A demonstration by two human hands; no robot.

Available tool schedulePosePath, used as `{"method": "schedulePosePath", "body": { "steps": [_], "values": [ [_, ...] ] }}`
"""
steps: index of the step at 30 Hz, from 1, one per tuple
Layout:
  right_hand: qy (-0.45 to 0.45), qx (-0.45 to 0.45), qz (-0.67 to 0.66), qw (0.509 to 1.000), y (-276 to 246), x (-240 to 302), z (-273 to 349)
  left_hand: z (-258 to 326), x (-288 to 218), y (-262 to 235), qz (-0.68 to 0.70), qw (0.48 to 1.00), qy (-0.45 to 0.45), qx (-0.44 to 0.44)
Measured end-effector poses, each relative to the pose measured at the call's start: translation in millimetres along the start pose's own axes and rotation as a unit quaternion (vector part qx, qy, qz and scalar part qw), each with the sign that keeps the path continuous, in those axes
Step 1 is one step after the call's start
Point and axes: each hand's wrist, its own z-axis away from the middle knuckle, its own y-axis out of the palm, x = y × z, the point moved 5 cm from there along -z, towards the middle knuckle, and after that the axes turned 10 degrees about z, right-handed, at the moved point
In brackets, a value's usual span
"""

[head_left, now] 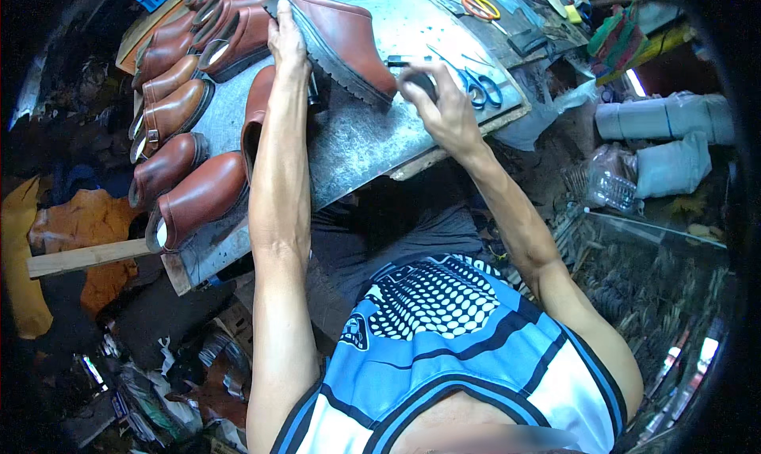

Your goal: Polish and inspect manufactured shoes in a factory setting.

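Note:
My left hand (288,43) is closed on a reddish-brown leather shoe (342,30). The shoe is tilted over the metal-topped table, its dark ridged sole turned toward my left arm. Close by its lower right end, my right hand (441,105) has its fingers curled around a small dark object (422,81), whose kind I cannot make out. Past those fingers, blue-handled scissors (479,89) lie on the table. Behind my left forearm, another brown shoe (258,109) is partly hidden.
Several brown shoes stand in rows along the table's left side, including a buckled tan one (170,113) and a large one (204,196) at the near corner. Orange-handled scissors (479,7) and tools lie at the back right. A wooden slat (91,257) juts out left.

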Motion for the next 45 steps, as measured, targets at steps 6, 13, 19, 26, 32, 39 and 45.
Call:
{"method": "schedulePosePath", "body": {
  "steps": [6,13,19,26,32,39,45],
  "values": [
    [-0.017,-0.004,-0.043,0.999,17,22,-5,4,6,-5,-0.114,0.984,0.085,-0.11],
    [0.024,-0.023,0.013,0.999,-15,2,40,8,4,10,-0.064,0.998,0.002,-0.015],
    [0.081,-0.084,-0.148,0.982,-14,-5,55,30,51,55,-0.105,0.977,-0.179,-0.041],
    [0.076,-0.079,-0.175,0.978,16,-8,58,62,57,25,-0.139,0.959,-0.222,-0.109],
    [0.076,-0.049,-0.142,0.986,29,-23,35,128,46,21,-0.297,0.953,-0.062,-0.016],
    [0.062,-0.016,-0.166,0.984,14,-6,30,209,37,43,-0.548,0.8,0.148,0.195],
    [-0.138,-0.059,-0.009,0.989,4,23,23,207,38,46,-0.559,0.789,0.156,0.202]
  ]
}}
